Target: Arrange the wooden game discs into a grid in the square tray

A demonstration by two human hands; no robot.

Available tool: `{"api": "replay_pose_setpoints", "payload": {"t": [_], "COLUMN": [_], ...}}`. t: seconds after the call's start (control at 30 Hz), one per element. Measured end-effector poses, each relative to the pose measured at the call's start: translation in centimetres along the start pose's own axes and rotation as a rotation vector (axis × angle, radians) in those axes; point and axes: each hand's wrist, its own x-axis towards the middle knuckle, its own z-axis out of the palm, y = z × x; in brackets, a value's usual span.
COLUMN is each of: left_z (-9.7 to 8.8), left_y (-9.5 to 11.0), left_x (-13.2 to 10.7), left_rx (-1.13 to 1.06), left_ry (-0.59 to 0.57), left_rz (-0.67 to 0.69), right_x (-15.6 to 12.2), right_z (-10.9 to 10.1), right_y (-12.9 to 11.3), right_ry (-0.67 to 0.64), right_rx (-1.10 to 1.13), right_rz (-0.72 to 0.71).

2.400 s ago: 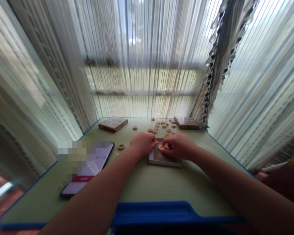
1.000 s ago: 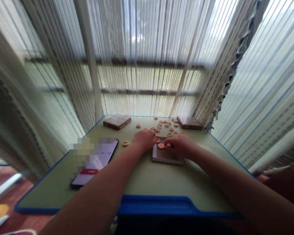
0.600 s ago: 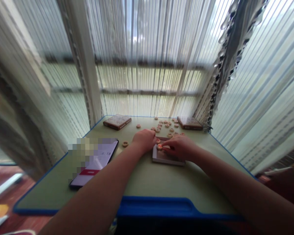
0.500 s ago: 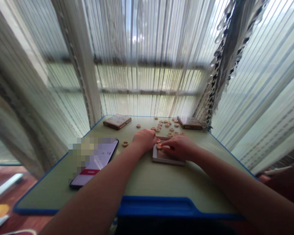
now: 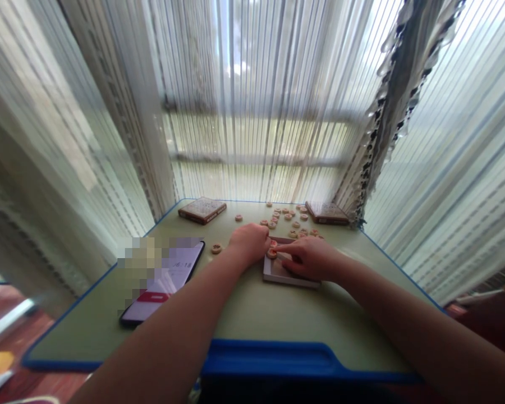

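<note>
right hand (image 5: 312, 258) touches a disc (image 5: 271, 255); left hand (image 5: 248, 244) rests at the tray (image 5: 291, 280).

On the surface (image 5: 252, 320), a phone (image 5: 172, 275) lies left of a tray (image 5: 291, 278), a lone disc (image 5: 216, 248) between. Two discs (image 5: 271, 254) sit in the tray; scattered discs (image 5: 288, 216) lie behind, between left box (image 5: 202, 210) and right box (image 5: 327, 212).

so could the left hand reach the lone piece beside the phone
Probably yes: the lone piece lies between the phone and the left hand, with nothing seen blocking, though that hand is at the box's edge.
</note>
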Motion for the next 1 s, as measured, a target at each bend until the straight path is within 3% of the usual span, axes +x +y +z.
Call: {"api": "replay_pose_setpoints", "payload": {"t": [0.13,0.23,0.4,0.5,0.6,0.73,0.87,1.0], "left_z": [0.0,0.2,0.4,0.4,0.5,1.4,2.3,2.6], "left_y": [-0.1,-0.3,-1.1,-1.1,-0.7,-0.4,-0.3,-0.1], "left_x": [0.0,0.2,0.5,0.6,0.6,0.5,0.7,1.0], "left_rx": [-0.004,0.013,0.106,0.043,-0.071,-0.136,-0.118,-0.145], "left_ry": [0.012,0.072,0.287,0.190,0.020,-0.123,-0.138,-0.158], "left_rz": [0.011,-0.058,-0.275,-0.429,-0.526,-0.520,-0.524,-0.485], "right_x": [0.0,0.2,0.6,0.6,0.6,1.1,1.3,1.2], "right_z": [0.0,0.2,0.8,1.7,2.9,4.2,4.9,5.2], "right_y": [-0.3,0.0,3.2,5.8,7.1,6.8,6.8,7.6], "right_ry": [0.019,0.090,0.414,0.515,0.438,0.268,0.093,0.051], "right_rx": [0.002,0.013,-0.029,-0.104,-0.053,0.079,0.194,0.237], "right_rz": [0.000,0.045,0.396,0.614,0.655,0.498,0.390,0.338]}}
